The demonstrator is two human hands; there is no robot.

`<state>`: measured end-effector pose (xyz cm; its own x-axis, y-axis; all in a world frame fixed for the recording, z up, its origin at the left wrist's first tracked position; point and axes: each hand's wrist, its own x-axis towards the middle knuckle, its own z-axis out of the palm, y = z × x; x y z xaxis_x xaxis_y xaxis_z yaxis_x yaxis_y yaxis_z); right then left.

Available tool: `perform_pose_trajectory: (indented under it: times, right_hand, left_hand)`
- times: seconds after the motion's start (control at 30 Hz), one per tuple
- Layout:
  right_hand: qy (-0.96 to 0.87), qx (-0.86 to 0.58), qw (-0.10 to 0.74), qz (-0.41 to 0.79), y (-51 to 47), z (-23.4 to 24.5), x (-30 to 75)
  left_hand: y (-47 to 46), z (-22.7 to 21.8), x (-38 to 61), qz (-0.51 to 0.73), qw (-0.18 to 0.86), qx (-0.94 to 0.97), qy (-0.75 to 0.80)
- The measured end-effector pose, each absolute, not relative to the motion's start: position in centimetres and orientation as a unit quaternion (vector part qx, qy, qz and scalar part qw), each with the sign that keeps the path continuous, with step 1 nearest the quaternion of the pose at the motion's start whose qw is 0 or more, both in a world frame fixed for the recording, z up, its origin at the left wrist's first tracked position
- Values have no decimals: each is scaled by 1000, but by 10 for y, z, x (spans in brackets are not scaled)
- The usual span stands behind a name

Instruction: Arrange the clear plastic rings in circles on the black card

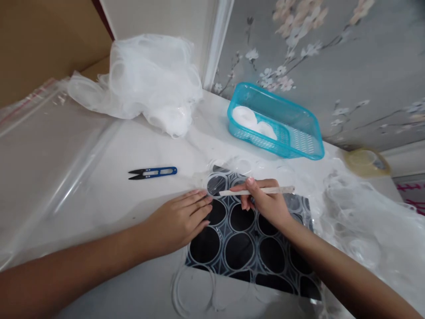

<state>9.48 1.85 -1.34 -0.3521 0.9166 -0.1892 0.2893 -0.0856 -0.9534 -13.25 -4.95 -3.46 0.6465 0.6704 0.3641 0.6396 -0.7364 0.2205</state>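
Observation:
My right hand [262, 201] grips a slim white pen-like tool [275, 190] with a slanted tip; its exact kind I cannot make out. The tip is over a circle near the upper left of a black sheet [241, 250] patterned with pale round outlines. Clear film with ring shapes [194, 290] covers the sheet and spreads past its edges. Flat on the film at the sheet's left edge lies my left hand [186, 217], fingers stretched out and holding nothing. Blue-handled thread snips [154, 172] rest on the white table, beyond my left hand.
A turquoise plastic basket [299, 113] with white round pieces [245, 117] stands at the back. Crumpled white film [152, 79] is heaped at back left, and more [372, 239] lies at right. A large clear plastic bag [43, 164] covers the left side; a yellowish tape roll [365, 161] sits at back right.

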Motion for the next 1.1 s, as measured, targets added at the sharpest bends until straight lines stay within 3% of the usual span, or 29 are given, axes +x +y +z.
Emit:
perform_pose_trajectory:
  times: [0.57,0.8,1.1]
  right_hand:
    - [-797,-400,234,389,21,-12,89]
    - [-764,-416,269,413,14,-20,87]
    - [-769,-411,254,420,16,-21,85]
  left_hand:
    - [-49,-33,-132,217,50,906,360]
    - [-49,-34,-131,223,53,903,364]
    - [-49,-33,-131,231,85,897,367]
